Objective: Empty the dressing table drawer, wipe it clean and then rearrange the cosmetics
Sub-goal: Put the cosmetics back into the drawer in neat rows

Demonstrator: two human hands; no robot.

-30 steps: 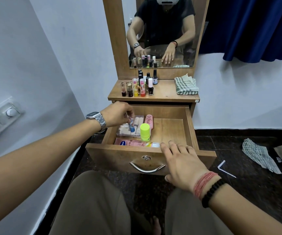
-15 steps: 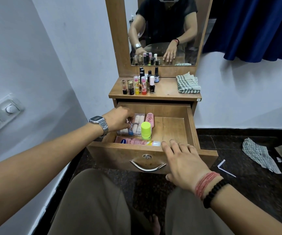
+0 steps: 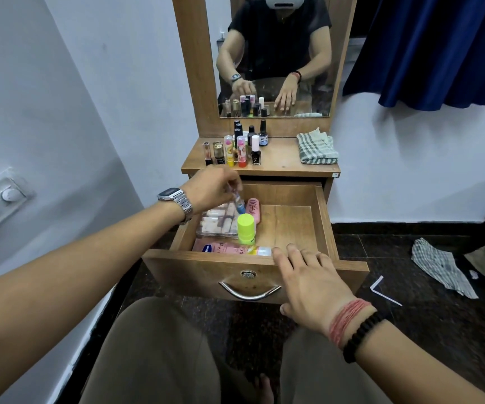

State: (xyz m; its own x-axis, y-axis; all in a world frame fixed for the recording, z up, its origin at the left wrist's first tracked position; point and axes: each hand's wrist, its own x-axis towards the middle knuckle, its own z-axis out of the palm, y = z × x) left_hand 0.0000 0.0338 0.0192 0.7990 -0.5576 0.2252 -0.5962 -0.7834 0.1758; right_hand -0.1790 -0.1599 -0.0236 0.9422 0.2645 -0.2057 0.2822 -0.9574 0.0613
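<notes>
Our left hand [image 3: 212, 189] has lifted the small blue-tipped tube [image 3: 239, 204] it pinches clear of the drawer [image 3: 293, 228] at 12 o'clock, starting another transfer to the bench [image 3: 282, 163]. Our right hand [image 3: 308, 284] stays flat on the drawer front at 3 o'clock.

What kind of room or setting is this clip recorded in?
Most likely a bedroom or dressing corner in a home: a wooden dressing table with a mirror, nail polish and lipsticks lined up on it, and an open drawer of cosmetics.
</notes>
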